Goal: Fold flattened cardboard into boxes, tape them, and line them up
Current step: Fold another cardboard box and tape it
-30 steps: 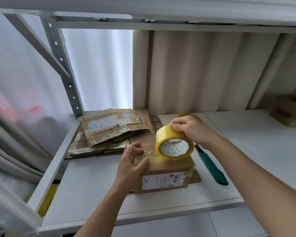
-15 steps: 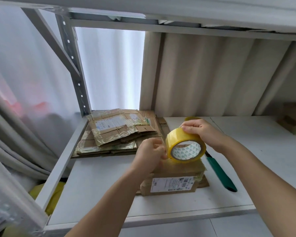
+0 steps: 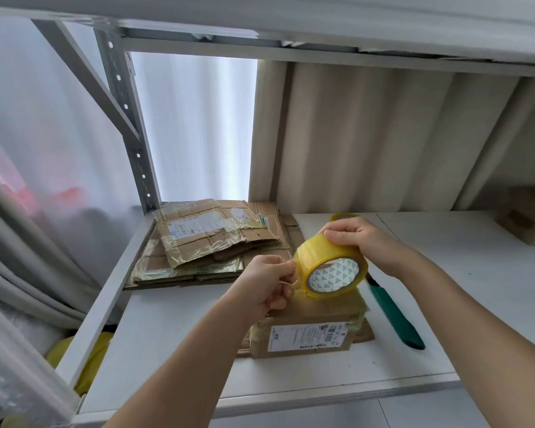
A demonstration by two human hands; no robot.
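A small folded cardboard box (image 3: 306,330) with a white label stands near the front of the white shelf (image 3: 179,350). Just above it my right hand (image 3: 357,239) grips a yellow tape roll (image 3: 331,267) from the top. My left hand (image 3: 267,281) pinches the loose tape end at the roll's left side, over the box's top left corner. A stack of flattened cardboard (image 3: 210,242) lies at the back left of the shelf.
A green-handled knife (image 3: 394,316) lies on the shelf right of the box. A second tape roll (image 3: 342,217) peeks out behind my right hand. More cardboard boxes (image 3: 528,216) sit at the far right. A metal upright (image 3: 127,125) stands at the left.
My left hand left the box top and took the tape end at the roll. My right hand lifted the roll slightly off the box.
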